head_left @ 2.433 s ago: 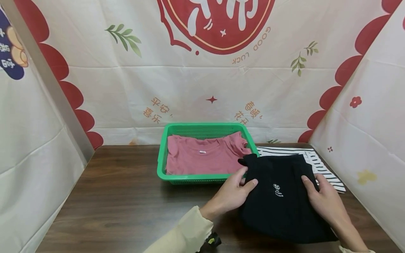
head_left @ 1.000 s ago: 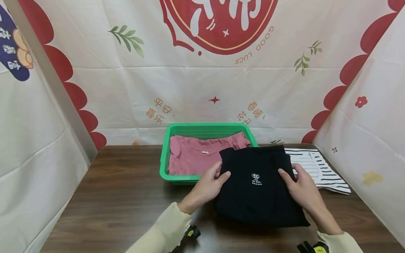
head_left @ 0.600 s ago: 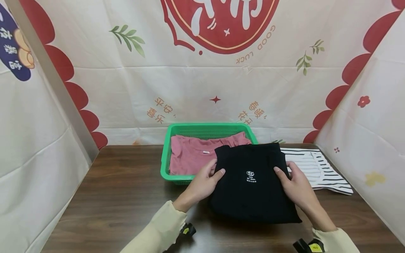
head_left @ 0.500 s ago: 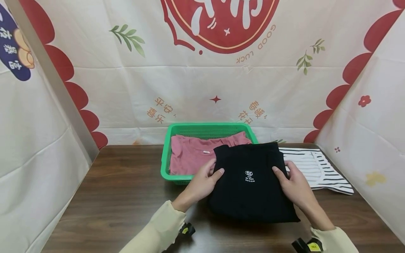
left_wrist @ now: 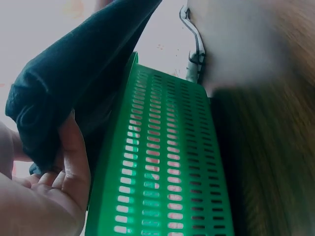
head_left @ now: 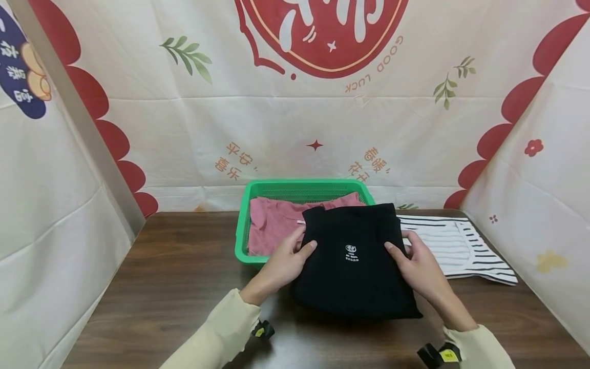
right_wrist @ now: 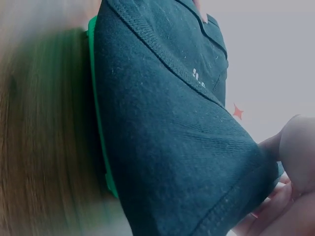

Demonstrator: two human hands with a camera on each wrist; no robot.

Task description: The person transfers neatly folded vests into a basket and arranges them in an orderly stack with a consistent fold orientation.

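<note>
A folded black T-shirt (head_left: 352,287) with a small white print hangs between both hands, in front of the green basket (head_left: 239,246) and partly over it. My left hand (head_left: 283,261) pinches its left edge, thumb on top and fingers beneath. At the opposite edge my right hand (head_left: 419,264) grips it the same way. Inside the basket lies a folded pink T-shirt (head_left: 272,225), its right part hidden by the black one. In the left wrist view, the curled fingers (left_wrist: 74,162) hold the dark cloth beside the basket's slotted wall (left_wrist: 162,162).
A white garment with black stripes (head_left: 454,246) lies on the brown table (head_left: 184,287) to the right of the basket. Behind stands a printed cloth backdrop (head_left: 286,123), with cloth walls at the left and right sides.
Both hands have carried the black T-shirt leftward and slightly forward, from in front of the striped garment to the basket's front right. More of the striped garment shows; less of the pink T-shirt does.
</note>
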